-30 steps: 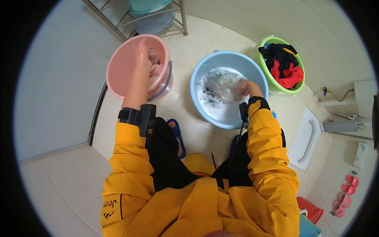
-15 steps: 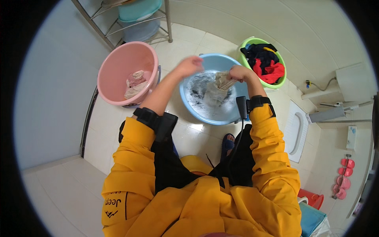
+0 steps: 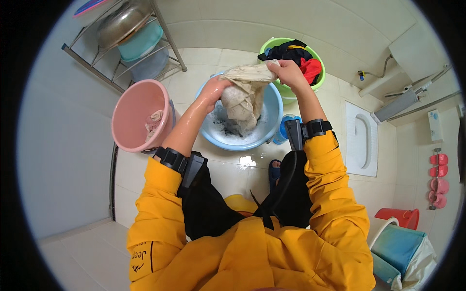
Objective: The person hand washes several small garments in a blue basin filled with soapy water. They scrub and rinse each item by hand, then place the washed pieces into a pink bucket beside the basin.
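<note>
A wet cream-coloured garment (image 3: 245, 99) hangs stretched between my two hands, its lower end drooping into the blue basin (image 3: 208, 133). My left hand (image 3: 213, 92) is closed on the garment's left end, with the fingertips partly hidden by the cloth. At its upper right edge, my right hand (image 3: 287, 72) pinches the fabric. Soapy, dark-flecked water (image 3: 233, 138) with white foam fills the basin below. Which kind of garment it is cannot be made out.
A pink bucket (image 3: 121, 123) with light cloth inside stands left. Behind on the right is a green bucket (image 3: 269, 46) of dark and red clothes. A blue bottle (image 3: 281, 133) stands beside the basin. Further right lies a squat toilet (image 3: 361, 140); a rack (image 3: 174, 56) stands back left.
Both hands now hold the cloth raised and spread; before, only my right hand gripped it, low in the basin, and my left was apart from it. The view has also shifted.
</note>
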Demonstrator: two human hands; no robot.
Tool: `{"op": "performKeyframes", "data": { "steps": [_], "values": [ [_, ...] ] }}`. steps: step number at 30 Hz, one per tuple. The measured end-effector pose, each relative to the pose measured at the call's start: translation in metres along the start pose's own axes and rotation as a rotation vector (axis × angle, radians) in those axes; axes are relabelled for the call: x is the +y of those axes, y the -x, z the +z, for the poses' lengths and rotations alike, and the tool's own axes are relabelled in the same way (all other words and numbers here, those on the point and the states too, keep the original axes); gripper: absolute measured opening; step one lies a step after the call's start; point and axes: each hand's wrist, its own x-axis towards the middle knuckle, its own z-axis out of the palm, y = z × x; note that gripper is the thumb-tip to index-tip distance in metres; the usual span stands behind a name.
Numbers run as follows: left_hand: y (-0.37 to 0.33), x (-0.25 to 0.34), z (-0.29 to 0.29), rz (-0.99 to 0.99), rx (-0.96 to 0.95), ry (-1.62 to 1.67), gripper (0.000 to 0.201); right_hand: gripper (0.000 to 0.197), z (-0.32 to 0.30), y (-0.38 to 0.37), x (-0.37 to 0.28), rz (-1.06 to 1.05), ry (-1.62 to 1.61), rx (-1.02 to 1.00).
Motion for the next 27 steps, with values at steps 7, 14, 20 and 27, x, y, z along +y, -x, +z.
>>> {"op": "performKeyframes", "data": {
  "steps": [7,14,20,27],
  "values": [
    [0.009,-0.002,-0.01,-0.188,-0.123,-0.093,0.048,0.028,-0.008,-0.01,0.018,0.067,-0.065,0.146],
    [0.013,0.014,-0.053,-0.078,-0.017,0.089,0.034,0.023,-0.016,-0.013,0.019,0.172,-0.418,0.138],
    [-0.004,-0.01,-0.058,-0.09,0.202,-0.14,0.036,0.017,-0.007,-0.002,-0.002,0.079,-0.682,0.065],
    [-0.011,-0.037,0.002,0.371,0.029,-0.645,0.039,0.014,0.014,0.015,-0.033,-0.123,-0.902,-0.255]
  ]
}}
